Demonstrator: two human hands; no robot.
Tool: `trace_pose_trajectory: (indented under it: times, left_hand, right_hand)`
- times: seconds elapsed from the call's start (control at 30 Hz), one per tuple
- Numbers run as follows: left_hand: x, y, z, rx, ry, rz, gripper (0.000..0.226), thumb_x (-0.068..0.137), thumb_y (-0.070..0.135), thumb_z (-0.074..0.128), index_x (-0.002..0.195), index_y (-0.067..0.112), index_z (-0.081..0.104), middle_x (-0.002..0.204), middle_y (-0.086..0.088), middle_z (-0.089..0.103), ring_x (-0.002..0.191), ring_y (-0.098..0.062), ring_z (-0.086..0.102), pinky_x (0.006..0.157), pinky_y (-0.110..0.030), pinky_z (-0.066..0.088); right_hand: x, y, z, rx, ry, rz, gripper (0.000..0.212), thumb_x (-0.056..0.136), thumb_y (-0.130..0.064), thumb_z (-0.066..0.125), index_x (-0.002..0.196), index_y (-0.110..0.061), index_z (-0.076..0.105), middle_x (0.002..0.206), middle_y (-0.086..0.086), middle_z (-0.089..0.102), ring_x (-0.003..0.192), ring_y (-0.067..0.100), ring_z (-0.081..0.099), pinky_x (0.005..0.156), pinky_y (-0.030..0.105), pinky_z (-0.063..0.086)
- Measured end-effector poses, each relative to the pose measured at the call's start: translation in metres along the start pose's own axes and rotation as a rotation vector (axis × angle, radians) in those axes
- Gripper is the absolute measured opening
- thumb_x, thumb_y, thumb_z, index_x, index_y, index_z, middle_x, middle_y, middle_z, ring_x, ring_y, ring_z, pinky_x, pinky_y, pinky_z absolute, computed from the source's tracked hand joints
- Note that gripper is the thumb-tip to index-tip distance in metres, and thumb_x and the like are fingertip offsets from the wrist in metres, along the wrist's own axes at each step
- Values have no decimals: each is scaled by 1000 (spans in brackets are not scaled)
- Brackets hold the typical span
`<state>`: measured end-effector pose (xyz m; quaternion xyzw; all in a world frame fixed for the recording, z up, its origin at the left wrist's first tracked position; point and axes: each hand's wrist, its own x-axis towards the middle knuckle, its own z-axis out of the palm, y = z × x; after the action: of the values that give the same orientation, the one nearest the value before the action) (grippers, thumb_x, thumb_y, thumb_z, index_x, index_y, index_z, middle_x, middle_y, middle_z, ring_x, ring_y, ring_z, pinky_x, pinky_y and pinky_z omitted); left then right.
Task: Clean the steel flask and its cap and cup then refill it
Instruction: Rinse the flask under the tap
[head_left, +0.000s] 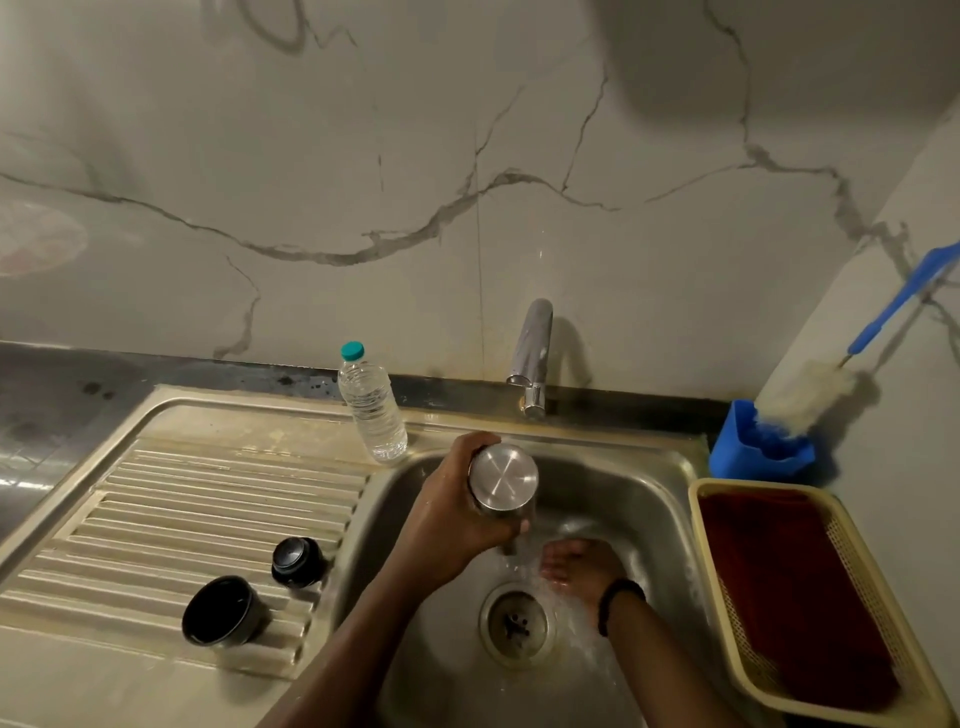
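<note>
Left hand (457, 525) fingers clenched round the upturned steel flask (501, 483), centre frame over the sink (649, 467), water draining past the right hand (582, 564), fingers relaxed beneath; wet, rigid and likely slippery, best gripped mid-body.

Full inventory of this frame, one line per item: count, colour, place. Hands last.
Steel flask: 1, silver, upside down over the sink basin, water running out.
Round flask cap: 1, black, on the ribbed drainboard.
Flask cup: 1, black inside, steel outside, drainboard, nearer the camera than the cap.
Clear plastic water bottle: 1, teal lid, sink rim left of the tap.
Tap: 1, chrome, behind the basin.
Steel sink: 1, grey, centre.
Plastic basket: 1, cream, right of the sink, dark red cloth inside.
Bottle brush: 1, white bristles, blue handle, standing in a blue holder, far right.
Left hand: grip round the flask.
Right hand: open, under the water.
</note>
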<state>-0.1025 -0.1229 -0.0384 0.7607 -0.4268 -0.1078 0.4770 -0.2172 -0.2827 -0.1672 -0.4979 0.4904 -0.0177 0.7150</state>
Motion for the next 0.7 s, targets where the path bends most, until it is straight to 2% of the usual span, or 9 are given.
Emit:
trace_pose_trajectory:
  times: [0.13,0.2,0.27,0.33,0.37,0.43,0.57,0.63,0.7]
  left_hand:
    - [-2,-7,3,7,39,-15,75,64,26,91,124,32,47,117,17,61,111,0,58,91,-17,48]
    - [-3,-10,3,5,49,-11,75,63,27,92,124,31,49,117,17,61,111,-1,59,90,-16,48]
    - [-3,-12,4,-4,55,-11,74,63,29,93,124,30,50,116,17,61,111,-1,59,90,-14,48]
    - [-3,-12,4,-23,64,-13,73,64,31,93,124,30,50,116,17,61,111,-2,59,90,-16,49]
    - [-4,-12,4,-41,69,-17,73,64,32,93,124,29,50,116,15,62,111,-4,60,91,-19,50]
    - [-4,-12,2,-91,89,-43,75,65,33,92,126,28,50,118,13,63,112,-7,61,93,-27,53]
    - [-7,-20,-4,-185,113,-125,80,68,31,92,131,37,44,126,21,59,119,-4,58,99,-33,53]
    - [-12,-28,-6,-205,103,-176,83,67,33,93,134,38,45,129,17,61,119,-6,60,99,-37,54]
    - [-17,-34,-8,-214,123,-218,83,66,31,94,135,34,49,126,10,66,116,-9,64,96,-39,56]
  right_hand:
    - [3,-11,3,-251,45,-151,29,89,5,52,69,-11,66,77,15,64,72,26,61,68,40,51]
    - [-6,-19,5,-496,-8,-285,19,83,-2,64,87,-19,71,91,6,70,85,20,64,81,41,57]
    - [-19,-26,10,-586,-150,-375,46,77,-10,74,120,-25,64,115,-6,65,107,11,60,94,35,53]
    - [-38,-35,21,-553,-264,-450,66,73,-19,83,129,-32,52,121,-18,58,111,0,54,91,21,50]
    - [-44,-38,27,-521,-282,-492,66,72,-21,85,128,-34,51,119,-20,59,109,-3,54,85,15,48]
    - [-53,-43,37,-464,-256,-552,61,71,-23,86,121,-34,53,115,-18,62,106,-3,57,77,11,47]
    - [-57,-51,48,-426,-193,-620,55,65,-30,88,111,-38,59,108,-14,68,100,1,63,81,19,53]
    - [-59,-55,55,-463,-183,-650,54,60,-40,86,108,-41,61,106,-13,70,99,2,64,85,27,56]
    - [-61,-58,59,-521,-205,-664,61,58,-43,84,115,-36,62,109,-12,70,101,3,64,89,32,56]
